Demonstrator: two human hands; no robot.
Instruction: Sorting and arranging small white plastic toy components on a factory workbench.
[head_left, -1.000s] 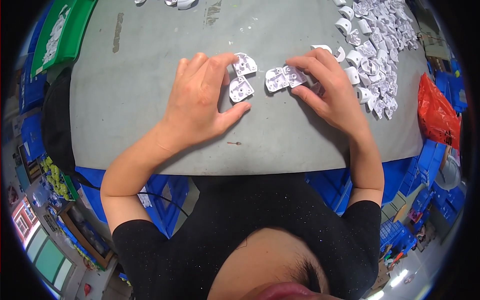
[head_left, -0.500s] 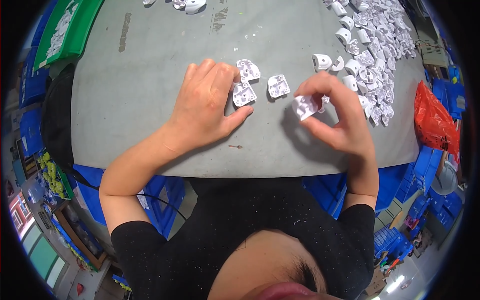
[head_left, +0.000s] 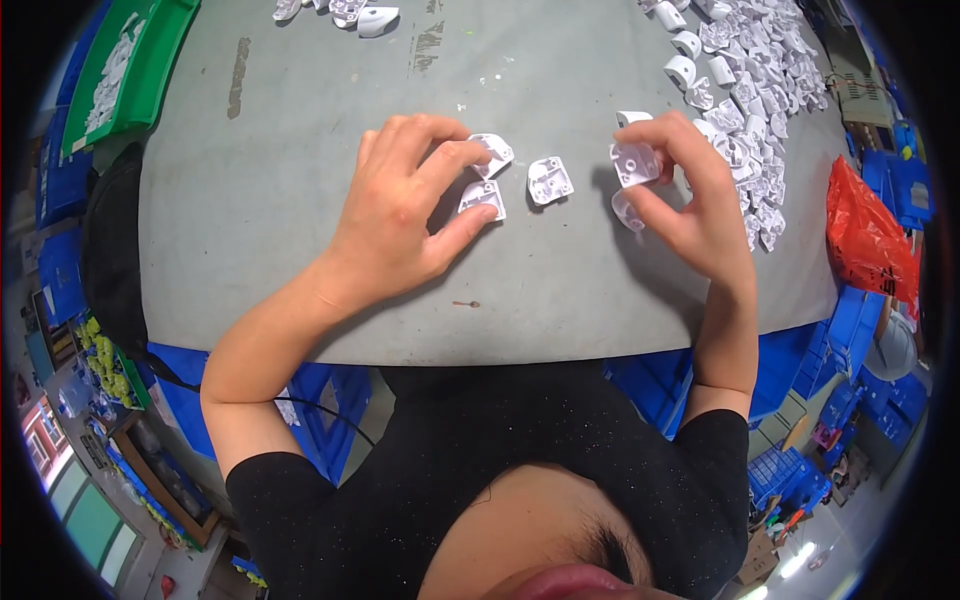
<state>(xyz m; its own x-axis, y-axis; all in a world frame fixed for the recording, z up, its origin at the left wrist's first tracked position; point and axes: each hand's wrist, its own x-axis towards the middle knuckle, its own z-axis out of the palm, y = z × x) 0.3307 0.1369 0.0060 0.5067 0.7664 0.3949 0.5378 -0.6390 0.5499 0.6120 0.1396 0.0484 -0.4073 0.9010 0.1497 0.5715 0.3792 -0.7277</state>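
My left hand [head_left: 400,200] curls over two white plastic shell pieces. Its forefinger and middle finger press on the upper shell [head_left: 497,154], and the thumb tip lies on the lower shell [head_left: 482,200]; both shells look slightly tilted. A third shell [head_left: 550,181], with its ribbed inside facing up, lies to their right, untouched. My right hand [head_left: 690,200] pinches another white shell [head_left: 634,164] between forefinger and thumb, its hollow side showing. One more shell [head_left: 627,211] is just below that thumb; whether the hand holds it I cannot tell.
A large heap of white shells [head_left: 760,110] covers the table's right side. Several more shells [head_left: 376,21] lie at the far edge. A green bin [head_left: 150,90] with white parts stands far left. A red plastic bag [head_left: 865,235] hangs at right.
My right hand has turned and moved slightly away from me, bringing its shell up and to the right. My left thumb has come onto the lower shell, and its fingers onto the upper one.
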